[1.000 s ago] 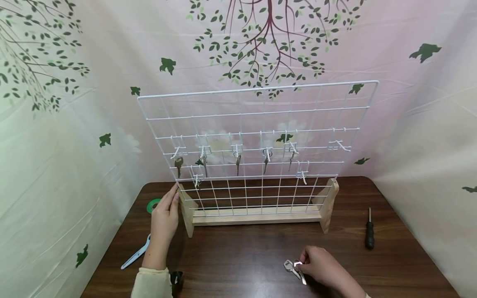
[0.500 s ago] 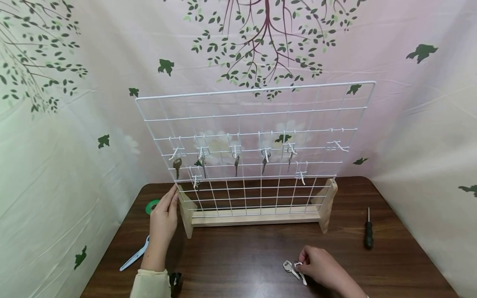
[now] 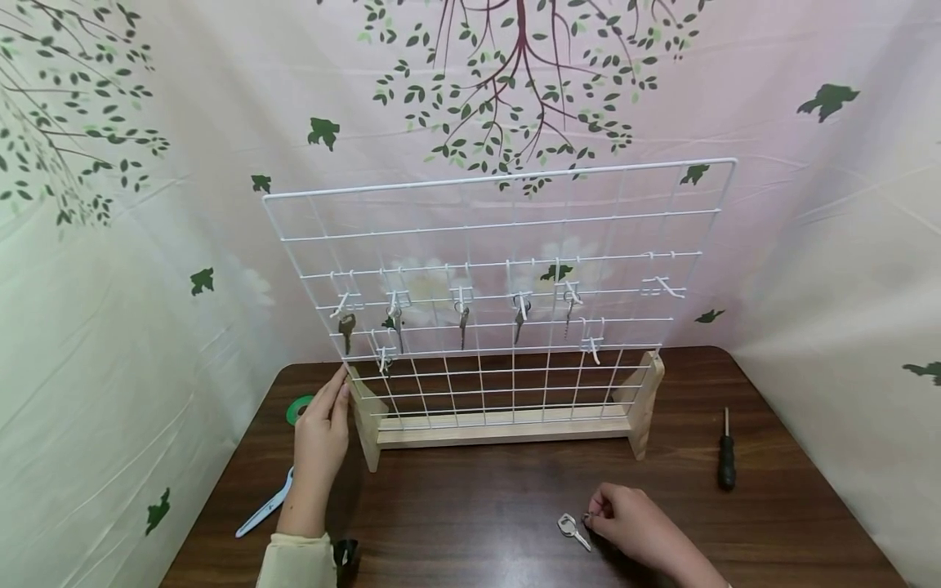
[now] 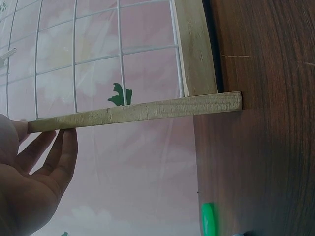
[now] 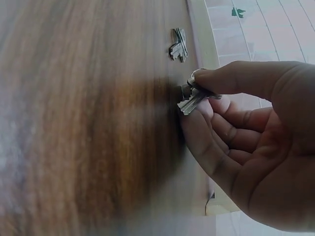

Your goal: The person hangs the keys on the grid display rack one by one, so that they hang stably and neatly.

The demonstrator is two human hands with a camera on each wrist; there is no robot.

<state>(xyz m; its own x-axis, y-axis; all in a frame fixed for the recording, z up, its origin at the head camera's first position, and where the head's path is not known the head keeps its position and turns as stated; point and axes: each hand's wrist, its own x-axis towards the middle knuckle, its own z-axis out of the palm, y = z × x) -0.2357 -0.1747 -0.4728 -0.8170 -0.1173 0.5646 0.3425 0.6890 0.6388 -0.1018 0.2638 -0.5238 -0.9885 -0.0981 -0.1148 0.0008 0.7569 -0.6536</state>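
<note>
A white wire grid (image 3: 500, 220) stands in a wooden stand (image 3: 507, 433). My left hand (image 3: 321, 433) holds the stand's left upright; in the left wrist view, fingertips (image 4: 69, 135) lie against the edge of that wooden upright (image 4: 138, 112). Low over the table at the front right, my right hand (image 3: 625, 518) pinches a small bunch of keys (image 5: 189, 101) by its ring, between thumb and fingers. Just left of that hand, other silver keys (image 3: 573, 531) lie on the table. Several hooks on the grid carry keys, among them a brownish key (image 3: 347, 331).
A black-handled screwdriver (image 3: 726, 461) lies at the right. To the left are a green tape roll (image 3: 296, 408) and light-blue-handled scissors (image 3: 265, 506), partly behind the left arm. A black object (image 3: 344, 551) sits beside the left sleeve. Printed cloth (image 3: 220, 122) surrounds the table.
My right hand has drawn its keys up and in from the others on the table, so they barely show in the head view. The left hand stays on the stand.
</note>
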